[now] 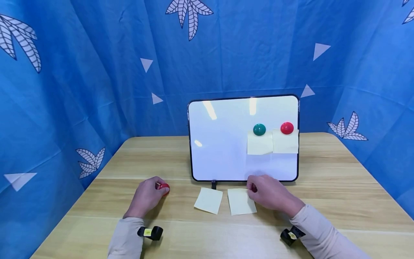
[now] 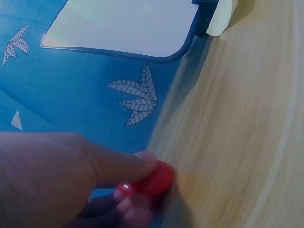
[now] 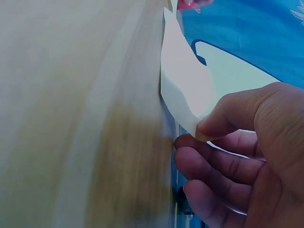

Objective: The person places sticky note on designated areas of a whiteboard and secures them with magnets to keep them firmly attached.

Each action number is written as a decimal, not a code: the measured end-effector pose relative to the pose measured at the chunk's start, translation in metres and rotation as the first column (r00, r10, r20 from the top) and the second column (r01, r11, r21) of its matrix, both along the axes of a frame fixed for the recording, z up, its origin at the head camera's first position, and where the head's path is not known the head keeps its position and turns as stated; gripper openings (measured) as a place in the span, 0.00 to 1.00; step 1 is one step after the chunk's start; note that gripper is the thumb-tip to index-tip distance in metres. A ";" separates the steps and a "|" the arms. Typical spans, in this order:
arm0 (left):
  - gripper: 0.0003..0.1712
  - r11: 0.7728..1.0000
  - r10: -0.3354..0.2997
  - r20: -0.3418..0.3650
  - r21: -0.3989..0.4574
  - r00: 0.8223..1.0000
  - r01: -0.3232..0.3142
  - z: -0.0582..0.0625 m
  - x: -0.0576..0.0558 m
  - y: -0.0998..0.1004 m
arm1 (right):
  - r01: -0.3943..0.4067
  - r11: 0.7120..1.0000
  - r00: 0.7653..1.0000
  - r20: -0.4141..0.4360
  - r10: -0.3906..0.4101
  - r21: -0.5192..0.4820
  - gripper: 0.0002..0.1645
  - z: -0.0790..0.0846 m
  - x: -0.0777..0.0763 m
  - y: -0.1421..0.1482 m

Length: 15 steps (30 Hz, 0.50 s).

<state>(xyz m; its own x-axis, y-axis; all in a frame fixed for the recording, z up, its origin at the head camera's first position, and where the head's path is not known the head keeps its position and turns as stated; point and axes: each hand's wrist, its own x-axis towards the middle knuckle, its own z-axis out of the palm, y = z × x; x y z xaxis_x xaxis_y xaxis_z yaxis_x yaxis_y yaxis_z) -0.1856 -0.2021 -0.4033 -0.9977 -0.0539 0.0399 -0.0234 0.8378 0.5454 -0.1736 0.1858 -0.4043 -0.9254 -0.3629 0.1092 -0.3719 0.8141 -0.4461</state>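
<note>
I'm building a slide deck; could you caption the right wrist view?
The right hand pinches the edge of a cream square paper note at a light wood-grain table.

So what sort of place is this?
Likely a staged tabletop workspace: a patterned blue curtain lines the back and sides of a wood-grain table, and a black-framed whiteboard stands on it.

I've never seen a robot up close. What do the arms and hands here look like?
These are a person's: left hand and right hand, both ungloved. The left sleeve and right sleeve are long, pale and plain. Over each sits a small black device with a yellowish label. No cables show.
</note>
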 end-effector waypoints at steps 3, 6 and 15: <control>0.09 1.000 -0.003 -0.002 -0.009 1.000 0.003 0.001 0.000 0.001 | 0.007 1.000 1.000 0.009 -0.007 -0.020 0.09 0.000 0.000 0.000; 0.09 0.999 -0.003 0.004 -0.040 1.000 0.003 0.002 0.000 0.002 | 0.009 0.999 1.000 0.014 -0.008 -0.033 0.08 0.001 0.000 0.000; 0.12 0.994 0.000 -0.005 -0.105 1.000 0.000 0.000 0.000 0.002 | -0.001 0.998 1.000 0.012 0.001 -0.063 0.08 0.000 -0.002 0.002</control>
<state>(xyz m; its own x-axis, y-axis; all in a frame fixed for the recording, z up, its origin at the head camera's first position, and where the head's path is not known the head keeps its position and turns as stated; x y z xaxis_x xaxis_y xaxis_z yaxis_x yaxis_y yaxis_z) -0.1860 -0.2004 -0.4032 -0.9975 -0.0491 0.0504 -0.0209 0.8904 0.4548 -0.1752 0.1876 -0.4041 -0.9264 -0.3565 0.1211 -0.3672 0.7840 -0.5006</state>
